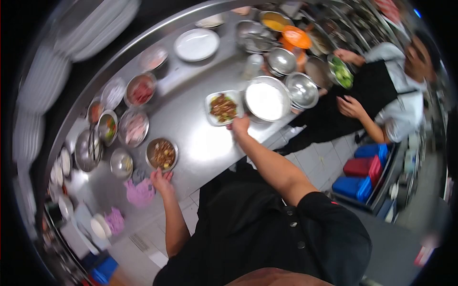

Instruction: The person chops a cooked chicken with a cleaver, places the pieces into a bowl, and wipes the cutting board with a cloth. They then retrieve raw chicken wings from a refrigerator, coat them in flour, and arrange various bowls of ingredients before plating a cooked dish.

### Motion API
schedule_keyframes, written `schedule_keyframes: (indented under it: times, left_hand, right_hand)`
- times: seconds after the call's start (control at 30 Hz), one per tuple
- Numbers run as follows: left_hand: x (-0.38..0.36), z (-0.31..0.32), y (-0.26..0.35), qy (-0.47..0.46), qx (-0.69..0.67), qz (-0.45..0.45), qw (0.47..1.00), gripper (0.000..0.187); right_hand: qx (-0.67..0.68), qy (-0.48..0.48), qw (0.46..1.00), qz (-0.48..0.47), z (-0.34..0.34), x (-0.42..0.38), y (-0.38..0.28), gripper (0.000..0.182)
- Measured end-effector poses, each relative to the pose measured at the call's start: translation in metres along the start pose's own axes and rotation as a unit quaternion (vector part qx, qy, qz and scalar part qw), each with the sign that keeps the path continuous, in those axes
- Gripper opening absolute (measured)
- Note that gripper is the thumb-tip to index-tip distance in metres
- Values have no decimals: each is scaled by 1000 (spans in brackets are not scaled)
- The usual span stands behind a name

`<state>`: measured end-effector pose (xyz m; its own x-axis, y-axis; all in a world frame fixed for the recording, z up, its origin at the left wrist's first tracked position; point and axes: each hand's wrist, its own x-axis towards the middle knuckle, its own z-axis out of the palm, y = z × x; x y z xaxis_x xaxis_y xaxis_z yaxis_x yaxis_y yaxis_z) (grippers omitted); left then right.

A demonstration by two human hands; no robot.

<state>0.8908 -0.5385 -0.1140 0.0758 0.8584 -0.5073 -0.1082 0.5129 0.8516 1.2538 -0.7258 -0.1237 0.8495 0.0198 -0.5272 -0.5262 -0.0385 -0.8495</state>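
Note:
My right hand (239, 126) grips the near edge of a white square plate (208, 110), its fingers closed at the corner. Brown saucy food with some green (223, 107) fills the middle of that plate. To the left, my left hand (162, 181) is open, fingertips right at the near rim of a metal bowl (176, 161) of brown food pieces. A pink cloth (140, 191) lies on the steel counter (200, 148) beside that hand. Just right of the plate stands a large metal bowl (267, 98) with a white inside.
Metal bowls of cut meat (141, 90) and vegetables (109, 127) line the left side. A white oval plate (196, 45) sits at the back. Another person (362, 95) at the right holds a bowl of green vegetables (341, 73). Blue and red bins (362, 167) stand low at the right.

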Motion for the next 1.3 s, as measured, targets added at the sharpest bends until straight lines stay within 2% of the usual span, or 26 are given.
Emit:
schedule_keyframes:
  times: [0.1,0.17,0.2,0.3,0.4,0.43,0.5,0.53,0.57,0.6,0.63,0.67,0.7,0.77,0.8,0.87,0.9,0.97,1.1,1.23,1.3]
  left_hand:
    - [-6,3,4,-10,-1,-3,1000,41]
    - [-19,11,10,13,14,2,1000,40]
    - [-32,17,11,40,24,7,999,40]
    - [-45,4,-17,58,181,89,978,40]
    - [-77,6,-63,25,311,200,929,36]
    - [-95,20,-78,6,313,205,927,36]
    - [-136,45,-109,-108,394,255,876,32]
    - [-159,64,-124,-179,375,218,883,32]
    - [-199,102,-167,-279,397,254,837,33]
    - [-232,125,-179,-320,429,261,803,33]
    - [-268,144,-192,-356,461,267,768,34]
    - [-265,155,-230,-360,491,263,748,34]
    - [-263,162,-266,-381,495,298,721,34]
    - [-282,177,-318,-373,548,159,732,34]
    - [-305,179,-333,-376,551,162,727,34]
    - [-348,186,-363,-326,687,-7,650,30]
    - [-359,180,-378,-328,688,-7,648,30]
    - [-391,178,-400,-342,720,-120,592,35]
    - [-470,200,-447,-365,784,-44,500,33]
    - [-547,266,-543,-388,796,21,464,31]
    - [-589,321,-602,-393,793,62,462,31]
  right_hand:
    - [-75,9,997,15,-31,-24,5,57]
    - [-51,-36,998,0,-67,-50,13,34]
    - [-51,-48,997,12,-89,-64,13,32]
    - [-43,-101,993,48,-164,-109,2,31]
    - [-22,-88,995,32,-256,-131,5,32]
    - [-9,-68,997,41,-291,-135,9,33]
    - [28,-14,999,29,-365,-150,9,34]
    - [49,21,999,7,-405,-161,4,34]
    - [65,75,995,4,-487,-169,5,34]
    - [72,115,991,9,-535,-179,10,33]
    - [77,122,989,6,-578,-187,15,33]
    - [102,171,980,-4,-621,-193,18,33]
    - [126,220,967,-14,-663,-197,20,33]
    - [167,262,950,-20,-748,-201,35,31]
    - [163,295,941,-18,-789,-205,38,29]
    - [199,330,922,-31,-863,-209,42,28]
    - [203,347,915,-29,-898,-207,45,29]
    - [215,371,903,-33,-956,-199,44,30]
    - [270,404,872,-57,-1066,-160,32,30]
    - [309,410,856,-59,-1165,-103,18,32]
    - [315,411,852,-74,-1211,-79,22,33]
